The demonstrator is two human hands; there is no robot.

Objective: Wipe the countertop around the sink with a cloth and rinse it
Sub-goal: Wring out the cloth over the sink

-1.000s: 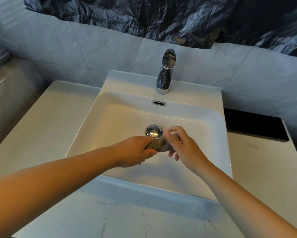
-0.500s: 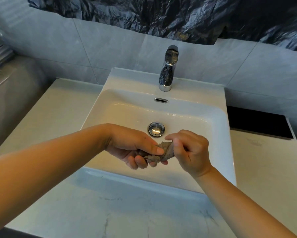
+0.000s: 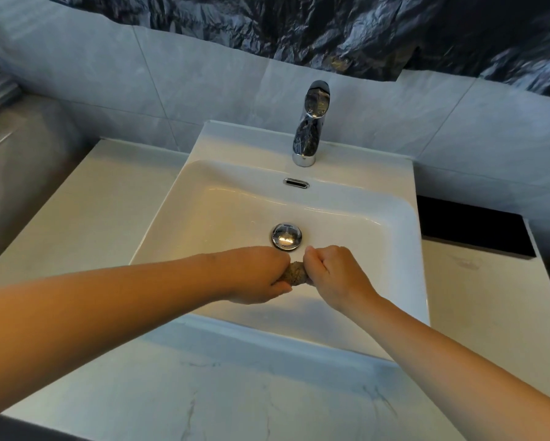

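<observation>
A small grey-brown cloth (image 3: 296, 274) is rolled into a tight twist between my two hands, above the white sink basin (image 3: 222, 214). My left hand (image 3: 254, 275) grips its left end and my right hand (image 3: 334, 275) grips its right end; only the short middle of the cloth shows. Both fists hover just in front of the chrome drain plug (image 3: 286, 236). The chrome tap (image 3: 310, 122) stands at the back of the sink with no water running from it. The white marbled countertop (image 3: 235, 396) runs along the front and both sides.
Grey wall tiles rise behind the sink, with crumpled black plastic sheeting (image 3: 331, 30) taped above them. A dark rectangular gap (image 3: 471, 230) sits at the back right of the counter. A grey surface (image 3: 15, 173) borders the counter on the left.
My hands have drawn closer together and closed into fists on the cloth, which is now wrung tighter. They have shifted slightly back toward the drain.
</observation>
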